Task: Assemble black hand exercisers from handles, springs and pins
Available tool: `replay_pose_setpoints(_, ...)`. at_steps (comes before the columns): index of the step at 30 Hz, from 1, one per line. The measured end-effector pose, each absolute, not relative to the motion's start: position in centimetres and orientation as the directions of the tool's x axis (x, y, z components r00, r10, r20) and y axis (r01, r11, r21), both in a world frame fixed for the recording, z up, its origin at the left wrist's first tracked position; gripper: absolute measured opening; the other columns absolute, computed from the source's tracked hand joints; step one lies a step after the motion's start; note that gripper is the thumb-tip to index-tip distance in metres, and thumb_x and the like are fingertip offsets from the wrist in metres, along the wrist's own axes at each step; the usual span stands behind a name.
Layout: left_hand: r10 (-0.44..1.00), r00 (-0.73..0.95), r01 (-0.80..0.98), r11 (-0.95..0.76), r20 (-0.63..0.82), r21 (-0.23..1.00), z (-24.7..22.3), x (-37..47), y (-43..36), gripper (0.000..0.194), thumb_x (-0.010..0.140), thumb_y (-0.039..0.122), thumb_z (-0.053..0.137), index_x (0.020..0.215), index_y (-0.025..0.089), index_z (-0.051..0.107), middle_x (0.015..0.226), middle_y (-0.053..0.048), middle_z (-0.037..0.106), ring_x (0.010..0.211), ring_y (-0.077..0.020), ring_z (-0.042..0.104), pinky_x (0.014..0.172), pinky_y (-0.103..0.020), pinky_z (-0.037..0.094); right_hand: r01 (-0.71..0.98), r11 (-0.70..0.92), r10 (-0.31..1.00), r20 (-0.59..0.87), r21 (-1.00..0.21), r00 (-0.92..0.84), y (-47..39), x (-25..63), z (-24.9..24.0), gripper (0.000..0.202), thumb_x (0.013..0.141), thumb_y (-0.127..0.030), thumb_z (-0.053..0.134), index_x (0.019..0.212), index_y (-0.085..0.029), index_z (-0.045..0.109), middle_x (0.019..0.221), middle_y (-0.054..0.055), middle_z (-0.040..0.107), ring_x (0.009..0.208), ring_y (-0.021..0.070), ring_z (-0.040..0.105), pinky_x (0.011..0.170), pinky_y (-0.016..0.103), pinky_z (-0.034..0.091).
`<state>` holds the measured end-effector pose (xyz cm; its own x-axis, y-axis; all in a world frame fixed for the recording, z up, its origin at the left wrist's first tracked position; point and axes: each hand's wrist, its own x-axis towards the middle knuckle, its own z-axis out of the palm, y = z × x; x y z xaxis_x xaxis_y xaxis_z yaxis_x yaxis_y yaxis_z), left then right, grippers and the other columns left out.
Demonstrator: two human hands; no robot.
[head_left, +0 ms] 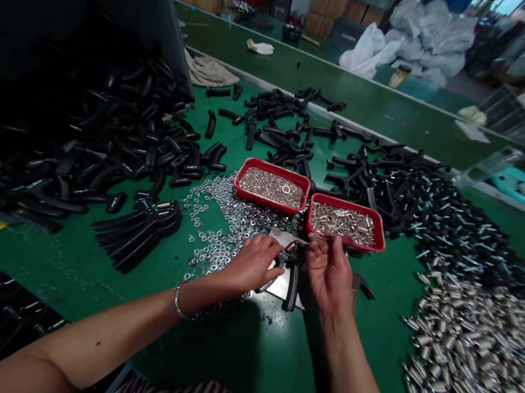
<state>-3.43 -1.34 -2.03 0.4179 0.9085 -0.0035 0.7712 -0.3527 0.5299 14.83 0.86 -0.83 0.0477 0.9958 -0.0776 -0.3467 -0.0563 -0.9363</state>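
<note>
My left hand point(255, 263) is closed on a black plastic clamp point(292, 286), whose legs point down toward me. A small silver spring-like cylinder point(291, 247) shows at the clamp's top. The clamp rests over a pale metal plate point(279, 287) on the green bench. From the right, my right hand point(330, 273) pinches a thin metal piece point(319, 237) close to the clamp's top; its exact kind is too small to tell. Just beyond my hands sit a red tray of small metal parts point(242, 187) and a red tray of metal pins point(380, 234).
Loose metal rings point(212, 249) lie left of my hands. Black plastic handles point(143, 148) pile up at left, with a fanned stack of black clamps point(138, 235) nearer. At right are black parts with pins point(465, 225) and a heap of silver springs point(480, 370). A hooked dark tool point(364, 286) lies beside my right hand.
</note>
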Motion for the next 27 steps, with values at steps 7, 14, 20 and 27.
replay_pose_setpoints(7,0.891,0.453,0.745,-0.359,-0.032,0.562,-1.9,-3.8,-0.7,0.037,0.09,0.035,0.063,0.124,0.023,0.056,0.127,-0.01,0.058,0.12,-0.0317,0.048,0.103,-0.048,0.038,-0.06,-0.067,0.995,-0.071,-0.996,0.071,-2.3,16.2,-3.1,0.026,0.09,-0.047,0.061,0.102,-0.026,0.052,0.091,0.002,0.075,0.071,0.0185,0.073,0.064,0.031,0.06)
replay_pose_setpoints(14,0.883,0.468,0.733,-0.37,-0.029,0.571,-2.0,-3.9,-0.6,0.038,0.09,0.035,0.062,0.126,0.022,0.055,0.128,-0.009,0.057,0.12,-0.0309,0.048,0.103,-0.047,0.038,0.085,-0.039,0.998,-0.035,-0.996,0.05,-2.4,16.3,-3.2,0.024,0.094,-0.047,0.055,0.104,-0.026,0.049,0.093,0.004,0.075,0.073,0.0213,0.073,0.065,0.034,0.059)
replay_pose_setpoints(20,0.879,0.475,0.735,-0.373,-0.037,0.567,-2.0,-4.0,-0.6,0.038,0.091,0.035,0.06,0.126,0.023,0.054,0.128,-0.009,0.057,0.119,-0.0304,0.047,0.103,-0.047,0.038,0.602,0.113,0.992,0.056,-0.79,-0.113,-2.0,16.3,-1.4,0.023,0.097,-0.043,0.047,0.105,-0.023,0.053,0.092,0.011,0.073,0.085,0.0287,0.072,0.078,0.038,0.054)
replay_pose_setpoints(27,0.889,0.454,0.775,-0.364,-0.054,0.517,-1.6,-3.7,-0.9,0.034,0.092,0.034,0.059,0.123,0.02,0.055,0.127,-0.01,0.057,0.118,-0.0308,0.048,0.103,-0.047,0.038,0.726,0.311,0.944,0.108,-0.614,-0.313,0.0,14.7,-0.6,0.019,0.098,-0.036,0.043,0.104,-0.02,0.051,0.085,0.009,0.07,0.076,0.0257,0.068,0.067,0.032,0.049)
